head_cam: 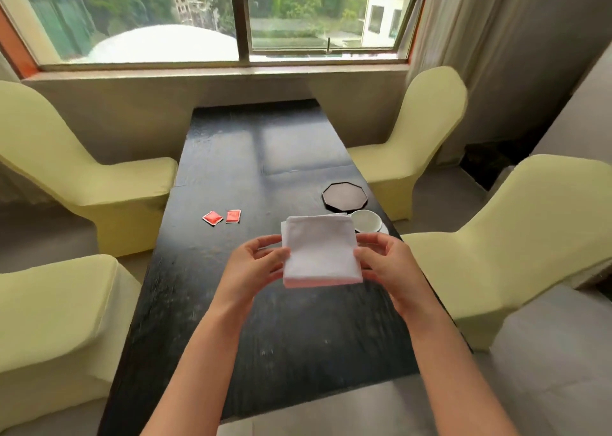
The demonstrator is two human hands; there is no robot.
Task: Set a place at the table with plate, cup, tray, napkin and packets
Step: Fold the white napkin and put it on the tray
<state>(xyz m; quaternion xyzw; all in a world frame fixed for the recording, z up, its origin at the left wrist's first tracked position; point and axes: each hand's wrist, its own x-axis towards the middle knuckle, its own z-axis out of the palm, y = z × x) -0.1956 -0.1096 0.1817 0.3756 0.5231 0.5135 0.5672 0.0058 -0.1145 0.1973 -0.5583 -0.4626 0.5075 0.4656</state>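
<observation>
You stand at a long dark bench [231, 157] that runs up the middle of the frame toward a wide window [212, 18], with pale yellow covered chairs [427, 130] on both sides. You hold a folded white napkin [319, 251] above the bench at centre frame, your left hand [251, 268] and right hand [389, 266] each pinching a side edge. Just behind it sits a white cup [366, 221] on a plate [384, 228], beside a dark octagonal tray [344, 195]. Two red packets [221, 217] lie left of centre; any print is unreadable.

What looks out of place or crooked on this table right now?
Nothing is spilled or damaged. The two red packets lie loose and slightly askew left of centre, apart from the tray and cup.
</observation>
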